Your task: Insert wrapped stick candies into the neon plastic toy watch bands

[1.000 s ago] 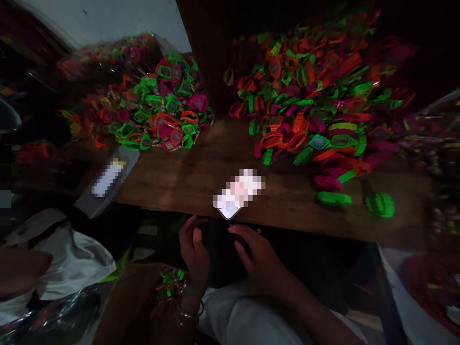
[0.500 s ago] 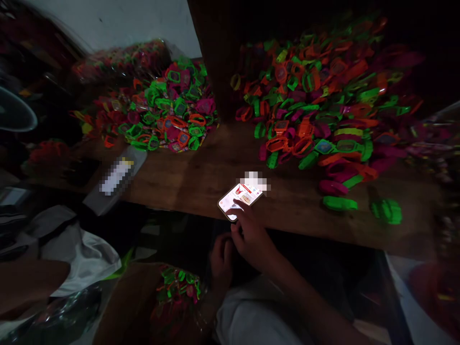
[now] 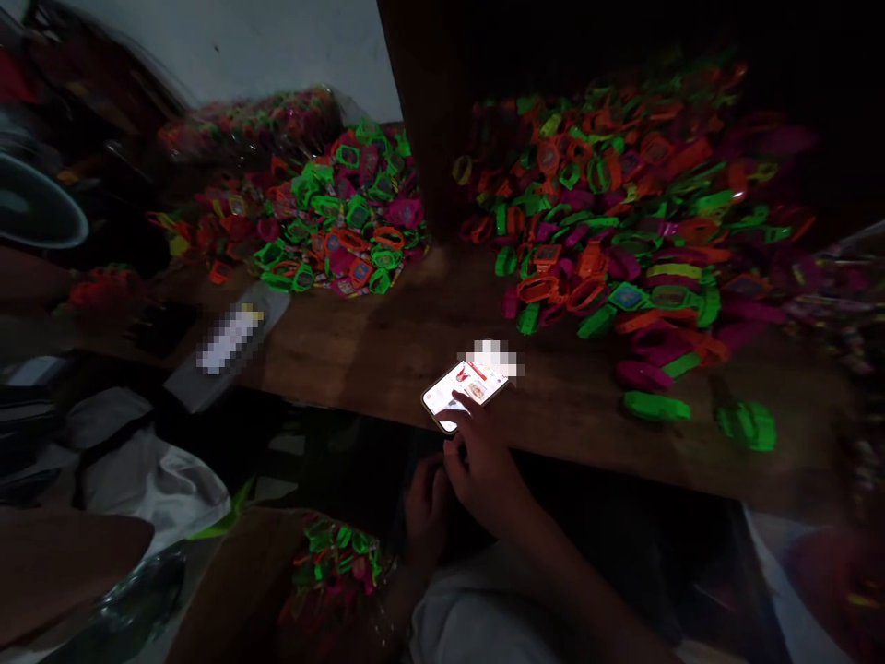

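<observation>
- I judge the step in hand to be working the phone [image 3: 465, 394]: my right hand [image 3: 484, 466] has a fingertip on its lit screen, grip loosely spread and holding nothing.
- My left hand [image 3: 427, 498] rests low below the table [image 3: 387, 341] edge, fingers curled; whether it pinches anything I cannot tell.
- The phone lies flat at the table's near edge, long axis diagonal, its far end pointing up-right toward the right-hand pile of toy watches [image 3: 622, 212].
- Next I'd need light, short fingertip strokes.
</observation>
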`<control>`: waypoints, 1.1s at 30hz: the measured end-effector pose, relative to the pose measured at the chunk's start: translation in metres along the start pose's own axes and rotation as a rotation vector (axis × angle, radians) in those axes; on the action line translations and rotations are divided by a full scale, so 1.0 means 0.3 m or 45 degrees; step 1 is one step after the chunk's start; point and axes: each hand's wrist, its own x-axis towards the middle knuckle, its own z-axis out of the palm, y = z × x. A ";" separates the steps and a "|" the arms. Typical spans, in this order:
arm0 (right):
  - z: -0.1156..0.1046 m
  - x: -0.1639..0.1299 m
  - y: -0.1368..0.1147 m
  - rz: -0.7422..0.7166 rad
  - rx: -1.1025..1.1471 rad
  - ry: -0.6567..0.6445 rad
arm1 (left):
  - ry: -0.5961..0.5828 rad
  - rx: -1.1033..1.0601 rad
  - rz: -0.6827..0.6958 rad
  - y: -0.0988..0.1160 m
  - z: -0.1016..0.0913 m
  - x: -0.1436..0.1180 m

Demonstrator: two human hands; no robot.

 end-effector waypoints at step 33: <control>-0.024 -0.004 -0.052 0.166 0.141 0.004 | 0.053 0.175 0.081 -0.007 0.025 -0.006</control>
